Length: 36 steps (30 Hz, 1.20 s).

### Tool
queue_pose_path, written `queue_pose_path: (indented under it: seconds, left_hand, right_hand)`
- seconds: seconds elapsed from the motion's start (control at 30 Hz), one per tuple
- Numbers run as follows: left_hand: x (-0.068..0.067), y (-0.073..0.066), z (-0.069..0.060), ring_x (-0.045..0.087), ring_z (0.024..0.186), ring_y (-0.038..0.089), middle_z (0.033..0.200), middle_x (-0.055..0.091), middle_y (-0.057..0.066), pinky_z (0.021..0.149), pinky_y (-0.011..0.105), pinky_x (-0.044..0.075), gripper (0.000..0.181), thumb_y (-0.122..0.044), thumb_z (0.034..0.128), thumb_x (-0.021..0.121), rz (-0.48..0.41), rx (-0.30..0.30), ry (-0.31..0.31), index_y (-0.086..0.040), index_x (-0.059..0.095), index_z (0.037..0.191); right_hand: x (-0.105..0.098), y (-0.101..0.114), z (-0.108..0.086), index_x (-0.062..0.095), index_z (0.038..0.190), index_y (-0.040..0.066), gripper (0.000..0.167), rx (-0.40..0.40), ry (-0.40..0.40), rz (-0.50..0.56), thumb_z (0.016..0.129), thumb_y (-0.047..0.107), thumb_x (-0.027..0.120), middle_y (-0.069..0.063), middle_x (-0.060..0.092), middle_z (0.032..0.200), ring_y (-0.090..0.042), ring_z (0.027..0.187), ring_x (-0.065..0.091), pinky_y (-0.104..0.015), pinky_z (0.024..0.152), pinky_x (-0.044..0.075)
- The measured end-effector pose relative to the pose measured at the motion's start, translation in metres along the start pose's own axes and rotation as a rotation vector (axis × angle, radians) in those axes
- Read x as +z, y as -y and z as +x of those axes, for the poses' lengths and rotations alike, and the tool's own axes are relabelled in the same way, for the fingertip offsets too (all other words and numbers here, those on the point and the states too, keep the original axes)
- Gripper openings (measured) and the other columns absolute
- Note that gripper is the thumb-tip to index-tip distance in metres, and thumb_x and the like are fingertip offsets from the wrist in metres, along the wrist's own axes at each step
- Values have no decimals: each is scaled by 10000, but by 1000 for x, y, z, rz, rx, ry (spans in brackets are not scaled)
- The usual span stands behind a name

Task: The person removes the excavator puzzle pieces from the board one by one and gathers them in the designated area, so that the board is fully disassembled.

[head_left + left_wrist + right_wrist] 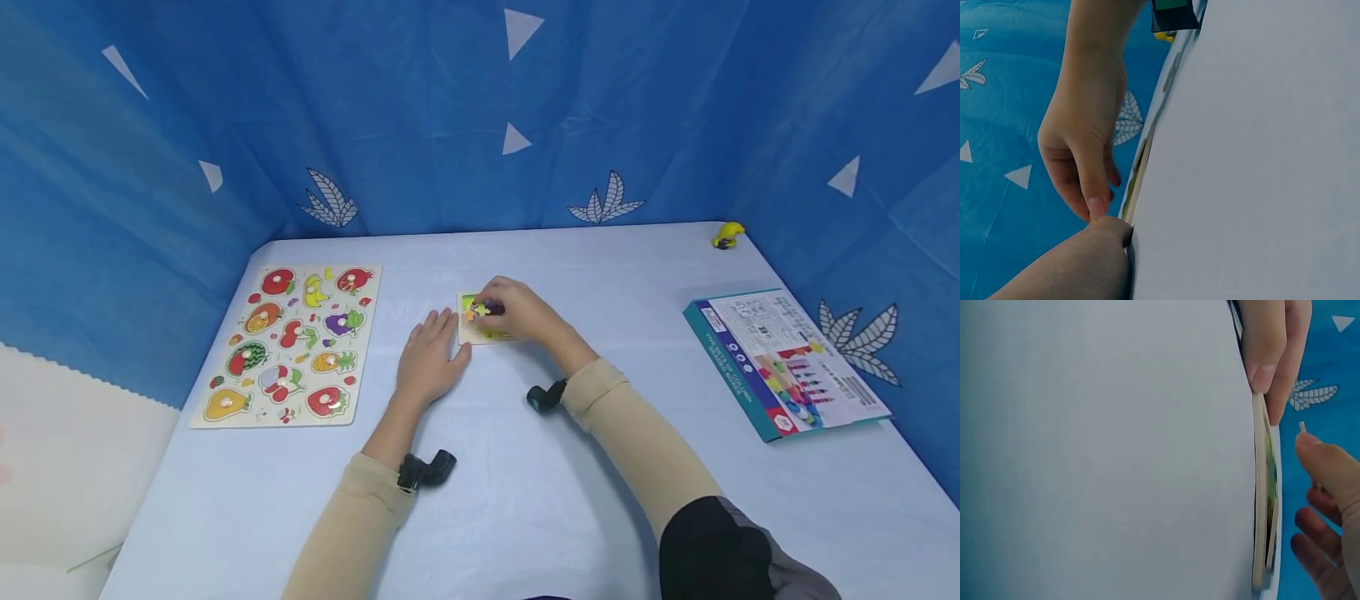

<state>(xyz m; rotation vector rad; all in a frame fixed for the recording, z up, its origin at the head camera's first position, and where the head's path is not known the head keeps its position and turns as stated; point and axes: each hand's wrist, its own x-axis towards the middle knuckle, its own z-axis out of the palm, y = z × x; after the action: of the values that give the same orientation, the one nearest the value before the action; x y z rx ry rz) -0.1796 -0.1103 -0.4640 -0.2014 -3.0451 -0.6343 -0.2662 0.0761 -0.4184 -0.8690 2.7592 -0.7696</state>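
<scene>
A small wooden jigsaw board (467,335) with a green and yellow picture lies at the middle of the table. My right hand (521,310) is over it and pinches a small puzzle piece (1302,427) between thumb and finger; in the right wrist view the piece is held clear of the board. On the left, my left hand (431,358) rests palm down with straight fingers, its thumb at the board's near left edge. Seen from the right wrist, a thin piece sits tilted on the board's top. The right hand hides part of the picture.
A fruit peg puzzle board (255,422) lies on the left of the table. To the right is a flat teal-edged toy box (787,367). A small yellow toy figure (727,235) stands at the far right corner. Blue curtain (420,125) hangs behind.
</scene>
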Motion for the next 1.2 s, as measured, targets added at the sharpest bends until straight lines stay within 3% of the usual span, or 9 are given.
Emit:
queue_pose_path:
  seconds: [0.23, 0.7, 1.2]
  left_hand:
    - [2, 0, -1, 166, 1552, 239, 1648, 269, 40, 1267, 457, 148, 684, -496, 988, 437, 1, -5, -11, -125, 337, 1554]
    - [1, -2, -2, 165, 1552, 243, 1647, 272, 44, 1268, 456, 140, 683, -477, 985, 466, -13, -16, -23, -117, 341, 1551]
    - [2, -3, -1, 159, 1554, 234, 1648, 272, 38, 1271, 445, 131, 678, -470, 984, 467, -13, -22, -26, -118, 344, 1550]
  right_hand:
    - [-16, -8, -9, 649, 1284, 185, 451, 95, -12, -11, 885, 374, 742, 22, 652, 1106, -154, 1018, 577, -351, 982, 523]
    - [-43, -55, -41, 624, 1319, 189, 455, 269, -38, -9, 900, 330, 732, -15, 637, 1153, -203, 1060, 560, -409, 954, 532]
    - [-44, -81, -57, 629, 1317, 149, 430, 257, -48, 7, 921, 297, 712, -51, 649, 1182, -219, 1056, 579, -431, 976, 507]
